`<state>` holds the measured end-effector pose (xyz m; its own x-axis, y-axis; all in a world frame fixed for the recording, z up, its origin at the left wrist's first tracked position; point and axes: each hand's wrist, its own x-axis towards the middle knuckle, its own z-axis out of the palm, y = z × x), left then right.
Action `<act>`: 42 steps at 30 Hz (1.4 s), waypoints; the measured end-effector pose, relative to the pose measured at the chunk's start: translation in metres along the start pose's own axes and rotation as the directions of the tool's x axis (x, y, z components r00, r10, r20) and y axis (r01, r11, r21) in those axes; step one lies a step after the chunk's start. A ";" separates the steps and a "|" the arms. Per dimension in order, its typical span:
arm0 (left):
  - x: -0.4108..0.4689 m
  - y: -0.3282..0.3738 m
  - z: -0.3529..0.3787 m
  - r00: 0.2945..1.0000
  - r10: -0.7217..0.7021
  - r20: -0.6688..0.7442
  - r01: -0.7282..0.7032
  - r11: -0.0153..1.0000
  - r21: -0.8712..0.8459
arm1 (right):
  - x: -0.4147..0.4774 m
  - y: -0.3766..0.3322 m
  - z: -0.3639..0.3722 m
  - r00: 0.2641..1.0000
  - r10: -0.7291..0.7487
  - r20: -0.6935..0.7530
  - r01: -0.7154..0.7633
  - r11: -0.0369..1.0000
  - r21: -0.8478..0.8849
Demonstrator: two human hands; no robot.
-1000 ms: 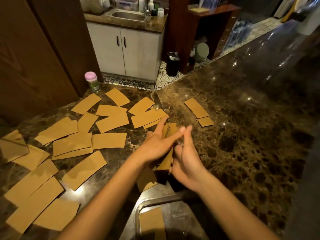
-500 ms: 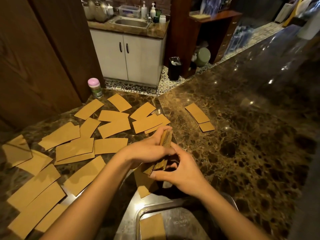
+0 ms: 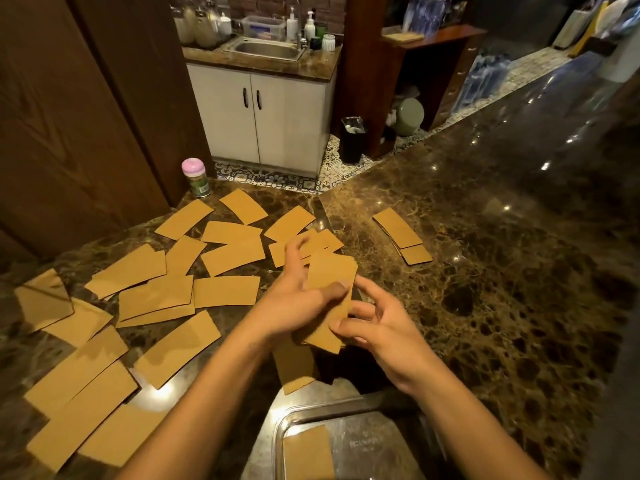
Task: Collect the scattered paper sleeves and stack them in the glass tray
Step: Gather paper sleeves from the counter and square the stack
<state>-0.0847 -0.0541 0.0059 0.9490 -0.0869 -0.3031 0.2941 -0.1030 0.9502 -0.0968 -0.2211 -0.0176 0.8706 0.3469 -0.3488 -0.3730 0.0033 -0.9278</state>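
Here, both hands were raised over the marble counter (image 3: 485,306), just beyond the glass tray (image 3: 346,405).

- Left hand (image 3: 291,306): gripped a bundle of paper sleeves (image 3: 330,275), thumb (image 3: 337,289) pressed across its face, fingers behind.
- Right hand (image 3: 381,337): fingers loosely spread, thumb against the bundle's near end. Whether it pinched the bundle could not be told.
- Tray: one sleeve (image 3: 306,455) lay flat in its left part, at the bottom edge of view.
- Loose sleeves (image 3: 227,291): many spread over the counter's left side, several overlapping. One more (image 3: 294,370) lay under the wrists, near the tray's far rim.
- Small pile (image 3: 398,228): lay apart, right of the hands.
- Pink-lidded jar (image 3: 196,178): upright at the counter's far edge.
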 end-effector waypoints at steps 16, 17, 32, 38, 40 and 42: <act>-0.056 -0.001 0.017 0.946 0.063 0.319 0.217 0.608 -0.764 | -0.043 -0.070 0.022 0.883 -0.236 0.406 0.468 0.362 -0.806; -0.060 -0.001 0.018 0.935 0.087 0.343 0.234 0.574 -0.784 | -0.045 -0.074 0.022 0.880 -0.197 0.433 0.475 0.319 -0.820; -0.066 -0.012 0.036 0.981 -0.014 0.195 0.174 0.520 -0.836 | -0.044 -0.065 0.015 0.943 -0.235 0.233 0.323 0.497 -0.805; -0.072 -0.001 0.030 0.997 -0.060 0.057 0.081 0.580 -0.810 | -0.044 -0.040 0.014 0.967 -0.251 0.050 0.254 0.922 -0.293; -0.073 -0.001 0.026 0.995 -0.040 0.086 0.094 0.537 -0.838 | -0.046 -0.038 0.015 0.966 -0.258 0.030 0.258 0.942 -0.213; -0.073 -0.004 0.021 0.997 -0.012 0.075 0.070 0.520 -0.851 | -0.047 -0.034 0.014 0.966 -0.258 0.004 0.256 0.956 -0.146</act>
<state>-0.1581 -0.0678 0.0226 0.9343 -0.1595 -0.3189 0.3163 0.7836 0.5347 -0.1290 -0.2246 0.0325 0.9360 0.3385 -0.0966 -0.0866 -0.0445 -0.9953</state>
